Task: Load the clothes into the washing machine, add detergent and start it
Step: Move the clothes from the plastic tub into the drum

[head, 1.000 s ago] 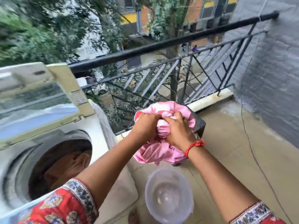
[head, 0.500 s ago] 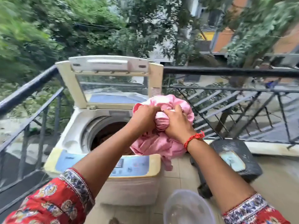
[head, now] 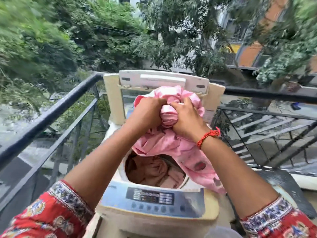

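A bunched pink garment (head: pixel 173 146) hangs just above the open drum of a top-loading washing machine (head: pixel 154 215). My left hand (head: pixel 145 114) and my right hand (head: pixel 187 119) both clutch the top of the bundle, side by side. Its lower part drapes over the drum's right rim. Inside the drum lie other pinkish-brown clothes (head: pixel 154 170). The machine's lid (head: pixel 163 83) stands raised behind my hands. The control panel (head: pixel 151 197) with its row of buttons faces me at the front. No detergent is visible.
A black metal balcony railing (head: pixel 51 107) runs along the left and behind the machine to the right. A dark stool (head: pixel 288 186) stands to the right of the machine, partly behind my right arm. Trees and buildings lie beyond.
I have turned left and come closer to the machine. Both hands, gripping the pink garment throughout, have carried it from beside the machine to over the open drum. The clear tub has dropped out of view.
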